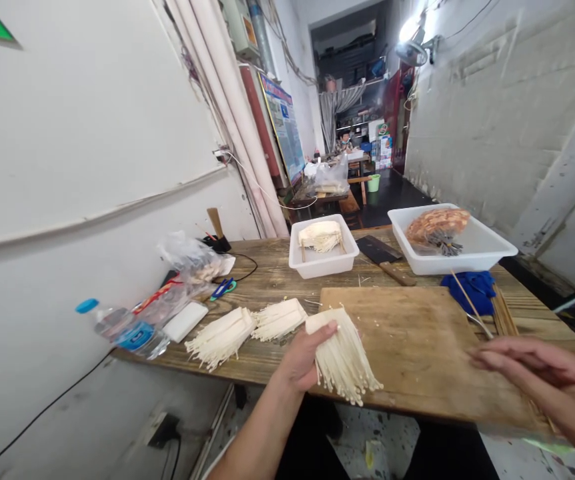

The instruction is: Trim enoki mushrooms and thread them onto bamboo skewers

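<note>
My left hand (309,357) grips a flat bunch of enoki mushrooms (346,360), its caps fanned downward over the front of the wooden cutting board (407,333). To the left, two more enoki bunches (225,335) lie side by side on the table. My right hand (542,383), a little blurred, is pinched at the lower end of a thin bamboo skewer (463,291) over the board's right side. Beneath that skewer are a blue cloth (472,292) and a shiny metal piece whose kind I cannot make out. A bundle of skewers (505,310) lies beside the board.
Behind the board, a white tray (323,268) holds skewered enoki. A cleaver (385,259) lies between it and a larger tray (457,265) with skewered, reddish food. A water bottle (125,330), scissors (223,289) and plastic bags (187,257) crowd the left. A person sits far back.
</note>
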A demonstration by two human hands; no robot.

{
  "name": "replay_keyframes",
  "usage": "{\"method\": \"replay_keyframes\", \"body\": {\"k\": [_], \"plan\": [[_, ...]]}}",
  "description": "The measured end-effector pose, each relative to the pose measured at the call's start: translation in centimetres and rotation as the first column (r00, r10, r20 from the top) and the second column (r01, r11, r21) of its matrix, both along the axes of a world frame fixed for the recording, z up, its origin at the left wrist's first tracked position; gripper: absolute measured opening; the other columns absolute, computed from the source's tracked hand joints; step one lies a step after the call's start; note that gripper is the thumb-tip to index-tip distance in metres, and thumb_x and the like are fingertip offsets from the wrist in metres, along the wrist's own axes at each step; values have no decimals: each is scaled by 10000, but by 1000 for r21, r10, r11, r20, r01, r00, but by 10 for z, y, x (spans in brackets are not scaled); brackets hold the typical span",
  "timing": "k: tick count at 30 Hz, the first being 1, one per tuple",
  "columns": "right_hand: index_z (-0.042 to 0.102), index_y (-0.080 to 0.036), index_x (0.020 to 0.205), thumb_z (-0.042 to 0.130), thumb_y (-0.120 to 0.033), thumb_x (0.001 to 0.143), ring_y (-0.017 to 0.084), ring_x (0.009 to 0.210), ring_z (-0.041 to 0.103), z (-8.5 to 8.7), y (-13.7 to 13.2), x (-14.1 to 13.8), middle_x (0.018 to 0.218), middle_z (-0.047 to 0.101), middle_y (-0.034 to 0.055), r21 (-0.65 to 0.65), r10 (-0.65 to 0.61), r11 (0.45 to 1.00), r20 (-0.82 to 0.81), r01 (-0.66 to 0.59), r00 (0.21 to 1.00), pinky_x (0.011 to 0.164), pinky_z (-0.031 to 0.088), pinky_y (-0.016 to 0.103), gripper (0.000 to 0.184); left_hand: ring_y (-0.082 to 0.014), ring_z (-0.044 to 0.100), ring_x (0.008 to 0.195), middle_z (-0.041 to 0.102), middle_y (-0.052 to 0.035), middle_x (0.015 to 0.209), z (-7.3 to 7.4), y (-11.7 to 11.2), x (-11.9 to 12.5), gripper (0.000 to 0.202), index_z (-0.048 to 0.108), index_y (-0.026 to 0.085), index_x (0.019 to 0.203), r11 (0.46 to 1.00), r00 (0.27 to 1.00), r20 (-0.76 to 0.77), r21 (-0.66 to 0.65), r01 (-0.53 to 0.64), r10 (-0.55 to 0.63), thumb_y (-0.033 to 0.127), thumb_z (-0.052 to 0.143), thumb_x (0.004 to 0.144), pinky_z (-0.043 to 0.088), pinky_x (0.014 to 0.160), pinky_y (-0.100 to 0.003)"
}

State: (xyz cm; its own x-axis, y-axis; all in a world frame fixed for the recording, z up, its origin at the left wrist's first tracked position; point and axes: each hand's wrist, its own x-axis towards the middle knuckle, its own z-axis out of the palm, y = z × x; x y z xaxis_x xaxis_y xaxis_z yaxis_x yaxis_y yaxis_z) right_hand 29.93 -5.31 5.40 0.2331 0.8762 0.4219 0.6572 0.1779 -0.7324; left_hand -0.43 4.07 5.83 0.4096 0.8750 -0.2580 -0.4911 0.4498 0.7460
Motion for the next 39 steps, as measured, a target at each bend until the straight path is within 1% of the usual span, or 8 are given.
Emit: {"method": "replay_keyframes", "body": {"k": [3, 7, 11, 17, 22, 29, 36, 39], "plan": [[573, -248, 1067, 474, -378, 924, 144, 708, 691, -2, 3, -17, 850, 718, 9, -66, 247, 968, 61, -243, 967, 627, 566, 195, 218, -273, 708, 850, 736, -140, 846, 0, -5, 3, 346, 691, 71, 920, 1000, 1000, 6, 18, 24, -25, 289, 811, 680, 540, 833, -371], [532, -283, 1218, 411, -268, 939, 160, 829, 700, 2, 3, -28, 995, 713, 8, 93, 184, 959, 509, -266, 841, 658, 567, 228, 304, -257, 706, 806, 734, -140, 842, 2, -11, 5, 373, 690, 69, 908, 999, 999, -10, 17, 40, -40, 308, 828, 656, 545, 771, -339], [435, -336, 1390, 344, -102, 892, 129, 864, 695, 9, 2, -25, 1116, 691, -20, 106, 212, 913, 702, -394, 680, 651, 555, 190, 558, -230, 695, 736, 732, -148, 841, 7, -14, 6, 419, 687, 63, 913, 998, 998, -42, 24, 50, -48, 332, 844, 632, 537, 699, -311], [442, -368, 1391, 321, -82, 879, 175, 938, 677, 10, -7, -14, 1150, 667, -3, 117, 90, 954, 765, -275, 638, 684, 565, 258, 599, -236, 693, 753, 732, -147, 842, 11, -16, 4, 430, 695, 64, 914, 997, 997, -59, 42, 57, -55, 336, 851, 619, 539, 719, -325], [395, -372, 1424, 315, -91, 888, 184, 961, 667, 8, -14, -7, 1151, 660, -1, 57, 119, 964, 784, -260, 610, 690, 566, 273, 610, -245, 696, 774, 730, -157, 849, 11, -16, 3, 421, 703, 53, 905, 994, 994, -71, 65, 84, -79, 351, 836, 639, 541, 731, -330], [497, -348, 1368, 339, -114, 876, 197, 924, 680, 14, -14, -10, 1122, 681, 17, 46, 133, 962, 781, -268, 610, 632, 555, 256, 567, -250, 700, 765, 733, -143, 826, 14, -18, 4, 403, 707, 67, 883, 995, 994, -89, 67, 68, -62, 349, 841, 629, 544, 721, -331], [464, -362, 1388, 336, -84, 834, 179, 889, 684, 12, -13, -10, 1102, 682, 4, 41, 151, 961, 752, -273, 641, 612, 547, 244, 632, -270, 700, 792, 733, -157, 846, 17, -20, 5, 418, 709, 61, 879, 992, 991, -102, 81, 95, -87, 361, 841, 622, 543, 723, -340], [486, -362, 1372, 340, -79, 834, 183, 886, 686, 11, -13, -8, 1085, 688, 0, 48, 128, 964, 779, -262, 613, 619, 549, 247, 625, -265, 700, 785, 733, -155, 837, 18, -20, 6, 420, 710, 62, 875, 992, 991, -106, 83, 91, -82, 361, 845, 614, 539, 715, -332]]}}
